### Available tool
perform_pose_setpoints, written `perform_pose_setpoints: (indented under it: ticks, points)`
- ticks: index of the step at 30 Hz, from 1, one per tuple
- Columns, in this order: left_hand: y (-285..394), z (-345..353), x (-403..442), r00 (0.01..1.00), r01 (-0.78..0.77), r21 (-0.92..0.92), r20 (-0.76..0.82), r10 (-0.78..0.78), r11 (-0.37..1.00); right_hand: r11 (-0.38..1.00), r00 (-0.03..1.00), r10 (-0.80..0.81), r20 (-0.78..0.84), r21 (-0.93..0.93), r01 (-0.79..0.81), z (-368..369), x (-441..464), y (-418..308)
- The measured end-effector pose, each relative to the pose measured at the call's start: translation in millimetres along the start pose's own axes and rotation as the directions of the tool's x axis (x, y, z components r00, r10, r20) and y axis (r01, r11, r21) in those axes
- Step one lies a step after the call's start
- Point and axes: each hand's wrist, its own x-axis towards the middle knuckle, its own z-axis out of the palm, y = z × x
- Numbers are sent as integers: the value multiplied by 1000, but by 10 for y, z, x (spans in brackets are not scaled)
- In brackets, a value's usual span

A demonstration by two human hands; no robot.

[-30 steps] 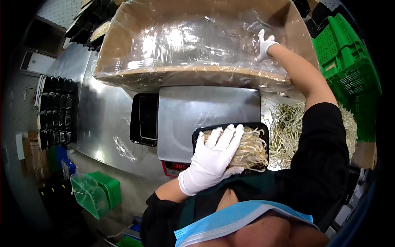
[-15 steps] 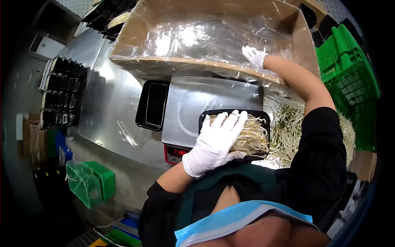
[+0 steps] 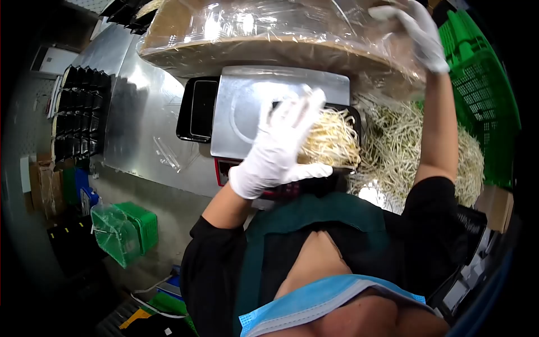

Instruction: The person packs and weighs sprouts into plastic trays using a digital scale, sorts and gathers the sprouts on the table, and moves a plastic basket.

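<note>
Plainly, a black rectangular plastic tray (image 3: 354, 124) of pale bean sprouts (image 3: 331, 138) sits at the near right corner of a silver metal scale (image 3: 236, 92). Over its left side, the white-gloved left hand (image 3: 275, 140) is spread, holding nothing; the white-gloved right hand (image 3: 418, 35) is open near a plastic-lined cardboard box (image 3: 247, 53).

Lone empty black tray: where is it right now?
In the head view, the empty black tray sits on the metal table, just left of the scale plate, close to the cardboard box.
</note>
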Motion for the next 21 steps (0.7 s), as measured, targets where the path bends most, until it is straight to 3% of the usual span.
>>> perform_pose_setpoints:
  ticks: [1, 3, 4, 5, 6, 7, 8, 9, 11, 12, 13, 16, 17, 19, 20, 21]
  points:
    - [-14, -60, -71, 989, 12, -203, -143, -42, 979, 994, 996, -60, 68, 93, 54, 33, -365, -297]
    - [-194, -79, -161, 864, -123, -567, -465, -194, 814, 993, 932, -44, 359, 119, 2, 127, -965, -661]
    - [-74, -217, -146, 894, -163, -837, -349, -281, 522, 985, 891, 6, 454, 152, -85, 278, -1174, -729]
    - [43, -361, -129, 925, -170, -974, -209, -317, 148, 969, 836, 48, 546, 177, -171, 468, -1361, -737]
    - [66, -378, -170, 974, 34, -987, -2, -226, 157, 970, 846, 127, 518, 112, -214, 603, -1534, -720]
    - [144, -345, -216, 931, 296, -938, 241, -275, 180, 965, 852, 205, 482, 48, -259, 714, -1677, -705]
    - [198, -387, -187, 913, 361, -918, 311, -266, 166, 905, 901, 238, 362, 254, -341, 786, -1762, -724]
    - [233, -421, -132, 891, 422, -894, 377, -253, 154, 871, 951, 234, 203, 391, -298, 747, -1842, -672]
    - [341, -306, -52, 914, 247, -967, 211, -347, 63, 838, 952, 267, -147, 522, -155, 728, -2064, -282]
    - [336, -203, 3, 906, 227, -973, 196, -376, 40, 777, 934, 280, -221, 624, -86, 838, -2101, -73]
    - [325, -138, 52, 905, 225, -974, 196, -377, 34, 810, 873, 404, -272, 550, -204, 909, -2129, 81]
    - [273, -171, 120, 850, 323, -876, 103, -516, 358, 861, 823, 391, -413, 481, -167, 1271, -1887, 167]
    - [118, -118, 69, 871, 233, -793, -88, -484, 563, 879, 808, 397, -436, 436, -196, 1330, -1788, 208]
    - [-253, 42, -47, 861, 23, -546, -415, -294, 838, 979, 914, 179, -366, 161, -127, 1384, -1606, 209]
    - [-270, 112, -92, 770, 138, -835, -248, -588, 533, 994, 894, 83, -441, -33, -109, 1443, -1546, 414]
    - [-398, 181, -161, 776, 336, -712, -162, -610, 617, 967, 871, -24, -490, -231, -103, 1504, -1513, 602]
